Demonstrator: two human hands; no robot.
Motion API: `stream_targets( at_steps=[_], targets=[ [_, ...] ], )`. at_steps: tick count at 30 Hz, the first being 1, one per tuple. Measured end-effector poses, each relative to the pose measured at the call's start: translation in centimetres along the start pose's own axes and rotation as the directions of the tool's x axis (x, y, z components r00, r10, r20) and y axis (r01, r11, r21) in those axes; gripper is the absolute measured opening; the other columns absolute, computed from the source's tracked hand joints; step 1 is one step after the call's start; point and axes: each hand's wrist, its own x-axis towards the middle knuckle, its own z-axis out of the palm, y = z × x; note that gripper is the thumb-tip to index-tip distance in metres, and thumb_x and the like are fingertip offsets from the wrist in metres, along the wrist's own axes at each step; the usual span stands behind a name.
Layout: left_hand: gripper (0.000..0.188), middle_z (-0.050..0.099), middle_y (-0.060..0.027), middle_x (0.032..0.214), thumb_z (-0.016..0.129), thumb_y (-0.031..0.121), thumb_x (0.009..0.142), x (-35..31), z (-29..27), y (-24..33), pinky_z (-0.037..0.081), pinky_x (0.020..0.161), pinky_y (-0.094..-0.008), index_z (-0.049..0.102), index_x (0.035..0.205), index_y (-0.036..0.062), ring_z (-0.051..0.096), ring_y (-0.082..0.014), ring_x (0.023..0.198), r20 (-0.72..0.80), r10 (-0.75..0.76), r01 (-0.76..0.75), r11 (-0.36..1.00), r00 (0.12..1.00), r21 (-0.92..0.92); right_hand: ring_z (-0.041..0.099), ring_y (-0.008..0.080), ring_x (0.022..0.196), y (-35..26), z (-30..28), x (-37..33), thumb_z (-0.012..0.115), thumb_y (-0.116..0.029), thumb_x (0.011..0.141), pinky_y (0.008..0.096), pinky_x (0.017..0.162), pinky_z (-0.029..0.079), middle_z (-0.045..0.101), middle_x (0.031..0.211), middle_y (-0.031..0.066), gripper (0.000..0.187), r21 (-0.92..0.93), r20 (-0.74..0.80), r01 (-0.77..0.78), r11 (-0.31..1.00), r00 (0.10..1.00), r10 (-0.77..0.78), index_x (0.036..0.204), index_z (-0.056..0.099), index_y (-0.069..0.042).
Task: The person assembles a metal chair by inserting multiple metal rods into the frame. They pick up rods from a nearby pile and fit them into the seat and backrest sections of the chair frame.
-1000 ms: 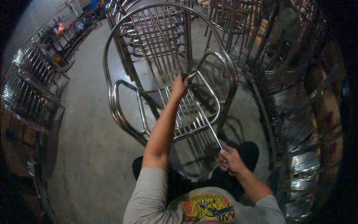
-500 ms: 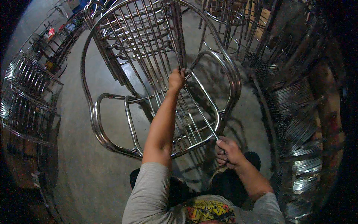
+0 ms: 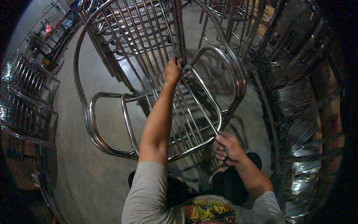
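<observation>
A shiny tubular metal chair frame (image 3: 93,139) stands before me, with rounded arms and long thin bars running down its back and seat. My right hand (image 3: 230,148) is closed on the near end of a thin metal rod (image 3: 200,110), just outside the front right corner of the seat. From there the rod slants up and left across the seat. At the far end of the seat, my left hand (image 3: 173,71) is closed by the crossbar where seat and back meet. What its fingers grip is hidden.
More metal chair frames (image 3: 30,100) are stacked at the left. Behind the near chair stand further frames, with stool-like ring frames (image 3: 220,15) at the back right. Bundles of metal rods and tubes (image 3: 294,100) line the right side. Concrete floor (image 3: 74,164) lies below.
The chair looks slightly larger and shifted in view. My right hand has moved slightly up, nearer the seat's front rail, still holding the rod. My left hand appears a little higher and further left.
</observation>
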Motion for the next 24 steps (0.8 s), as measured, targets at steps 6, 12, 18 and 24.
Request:
stream_targets(
  at_steps=[6,12,18,24],
  targets=[
    [0.043,0.066,-0.0254,0.103,0.059,0.035,0.092,0.8,-0.2,-0.3,0.049,0.084,-0.0478,0.057,0.120,0.0024,0.064,-0.0421,0.095,-0.007,0.046,-0.046,0.997,0.999,-0.059,0.031,0.0071,0.042,0.5,-0.3,0.5,0.051,-0.022,0.098,0.0249,0.038,0.033,0.036,0.059,-0.0024,0.017,0.016,-0.027,0.024,1.000,0.999,-0.023,0.105,0.047,-0.007],
    [0.055,0.050,-0.0327,0.127,0.060,0.037,0.092,-10.5,-4.1,0.7,0.045,0.093,-0.0488,0.047,0.128,-0.0030,0.052,-0.0469,0.113,0.027,0.057,-0.060,0.984,0.998,0.167,0.041,0.0094,0.045,3.3,-0.9,4.4,0.055,-0.025,0.096,0.0284,0.041,0.038,0.042,0.061,-0.0005,0.024,-0.407,-0.079,0.168,0.898,0.973,-0.218,0.102,0.051,-0.002],
    [0.053,0.045,-0.0242,0.134,0.057,0.039,0.092,-27.1,-11.0,2.2,0.034,0.104,-0.0550,0.047,0.133,0.0059,0.042,-0.0419,0.126,0.447,0.037,-0.273,0.836,0.894,0.477,0.051,0.0098,0.056,4.2,-1.5,6.3,0.056,-0.027,0.095,0.0262,0.048,0.043,0.051,0.063,0.0011,0.029,-0.540,-0.073,0.319,0.779,0.904,-0.421,0.100,0.059,0.002],
    [0.057,0.034,-0.0200,0.147,0.048,0.045,0.095,-29.8,-11.9,1.7,0.016,0.114,-0.0576,0.040,0.143,0.0139,0.027,-0.0414,0.139,0.431,0.089,-0.284,0.866,0.898,0.412,0.049,0.0109,0.052,3.4,-1.1,6.8,0.059,-0.028,0.094,0.0266,0.047,0.040,0.054,0.066,0.0033,0.032,-0.516,0.003,0.357,0.779,0.910,-0.415,0.108,0.059,0.001]
  ],
)
